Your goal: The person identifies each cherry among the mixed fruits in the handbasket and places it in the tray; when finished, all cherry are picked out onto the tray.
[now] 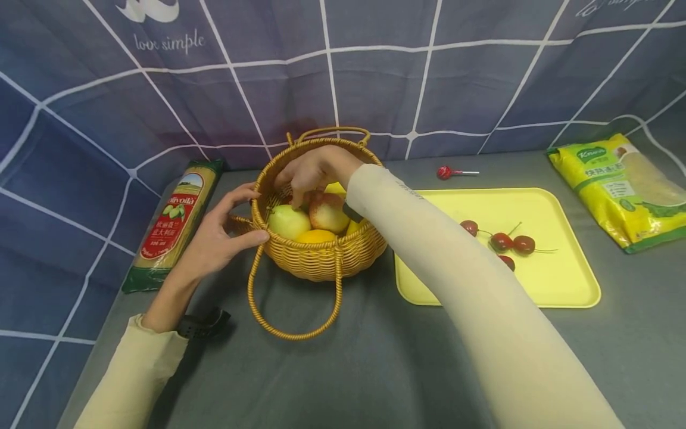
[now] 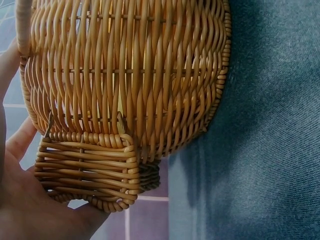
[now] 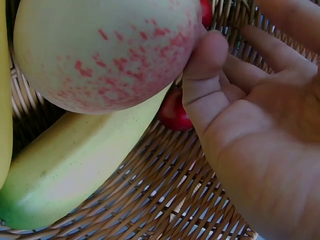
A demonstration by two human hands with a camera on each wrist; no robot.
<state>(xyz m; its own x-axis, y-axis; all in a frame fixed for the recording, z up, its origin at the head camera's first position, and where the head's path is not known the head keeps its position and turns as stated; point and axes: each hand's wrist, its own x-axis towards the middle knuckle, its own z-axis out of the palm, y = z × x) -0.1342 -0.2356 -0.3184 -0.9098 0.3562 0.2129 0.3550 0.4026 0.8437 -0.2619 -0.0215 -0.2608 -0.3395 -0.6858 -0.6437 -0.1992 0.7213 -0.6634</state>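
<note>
The wicker basket (image 1: 302,262) stands on the grey cloth (image 1: 375,357), upright, one looped handle (image 1: 295,337) lying forward on the cloth and the other standing at the back. The left hand (image 1: 220,229) is clamped on the basket's left side, thumb at the near part of the rim and fingers farther back. The right hand (image 1: 316,173) reaches down inside the basket — fingers spread and loosely bent, thumb against or just beside a red-speckled fruit (image 3: 110,55), nothing seen gripped. Contents noted: a green pear (image 1: 289,223) at the left, the red-speckled fruit beside it, an orange-yellow fruit (image 1: 316,236) in front, a banana (image 3: 90,160) and small red fruits (image 3: 175,112), partly hidden. Right of the basket, a yellow tray (image 1: 568,286) bears cherries (image 1: 523,244), some partly covered by the sleeve (image 1: 471,286). A red lollipop (image 1: 445,172) lies behind the tray, a yellow packet (image 1: 616,193) to its right; a pasta packet (image 1: 174,217) lies left of the basket.
</note>
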